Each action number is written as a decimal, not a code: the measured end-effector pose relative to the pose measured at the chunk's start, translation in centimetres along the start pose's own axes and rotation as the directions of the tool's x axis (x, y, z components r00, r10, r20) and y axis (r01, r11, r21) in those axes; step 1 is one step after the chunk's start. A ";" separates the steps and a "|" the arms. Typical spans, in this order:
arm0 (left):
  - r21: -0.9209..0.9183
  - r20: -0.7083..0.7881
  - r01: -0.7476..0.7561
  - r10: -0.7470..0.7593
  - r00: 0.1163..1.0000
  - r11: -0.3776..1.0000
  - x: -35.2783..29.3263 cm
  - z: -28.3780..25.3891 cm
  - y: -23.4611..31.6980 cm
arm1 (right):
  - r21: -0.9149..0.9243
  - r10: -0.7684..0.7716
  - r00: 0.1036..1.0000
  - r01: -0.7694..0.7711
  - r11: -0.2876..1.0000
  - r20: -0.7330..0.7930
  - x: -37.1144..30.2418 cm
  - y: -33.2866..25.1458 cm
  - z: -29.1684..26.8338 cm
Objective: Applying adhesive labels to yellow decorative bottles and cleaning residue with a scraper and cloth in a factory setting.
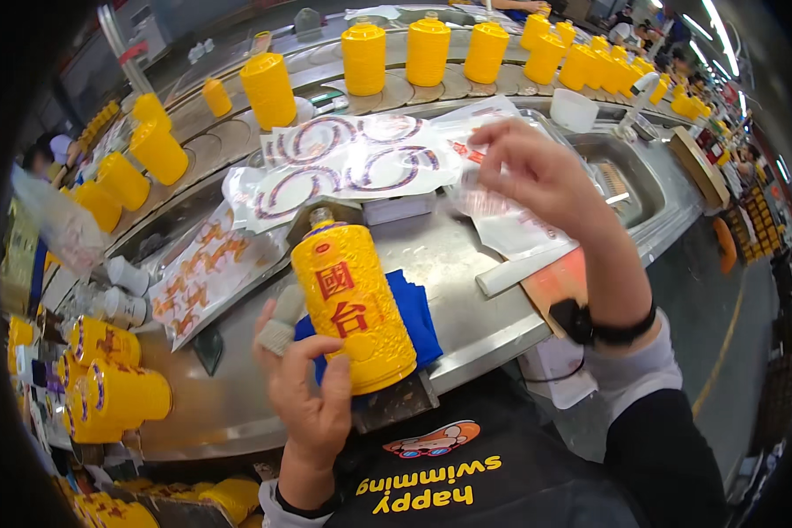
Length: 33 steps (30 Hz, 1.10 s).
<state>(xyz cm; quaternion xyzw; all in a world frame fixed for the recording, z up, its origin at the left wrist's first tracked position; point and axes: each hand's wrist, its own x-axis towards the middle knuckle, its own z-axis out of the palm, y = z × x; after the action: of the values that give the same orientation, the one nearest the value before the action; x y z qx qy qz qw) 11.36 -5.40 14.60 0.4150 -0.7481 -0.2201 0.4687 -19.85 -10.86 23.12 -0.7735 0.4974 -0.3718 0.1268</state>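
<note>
Beyond the far edge of the steel table, yellow bottles line a curved conveyor. Near the table's close edge I have one yellow bottle with red characters lying on a blue cloth, its neck toward the far edge. On my left hand, thumb and index are a narrow gap apart at the bottle's lower left side; I can't tell whether they grip it. My right hand hangs over the sticker sheets, fingers bent; whether they pinch anything, I can't tell.
</note>
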 end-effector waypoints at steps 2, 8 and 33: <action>-0.172 -0.034 0.114 -0.121 0.992 0.978 -1.3 0.3 -1.9 | -0.094 0.238 0.971 -0.235 0.967 0.018 2.9 4.9 -1.6; -0.403 -0.026 0.201 -0.231 0.973 0.893 -1.6 2.1 -3.6 | -0.452 0.611 0.744 -0.461 0.763 0.272 6.7 21.4 2.0; -0.609 0.034 0.201 -0.228 0.973 0.767 -3.3 1.9 -0.9 | 0.120 -0.086 0.985 0.068 0.990 0.149 -4.8 -8.3 10.2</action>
<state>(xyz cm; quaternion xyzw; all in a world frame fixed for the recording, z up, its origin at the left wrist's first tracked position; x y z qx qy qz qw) 10.78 -3.30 11.37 0.3295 -0.5749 -0.4921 0.5646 -8.20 -4.52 18.62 -0.8100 0.4337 -0.3435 0.1945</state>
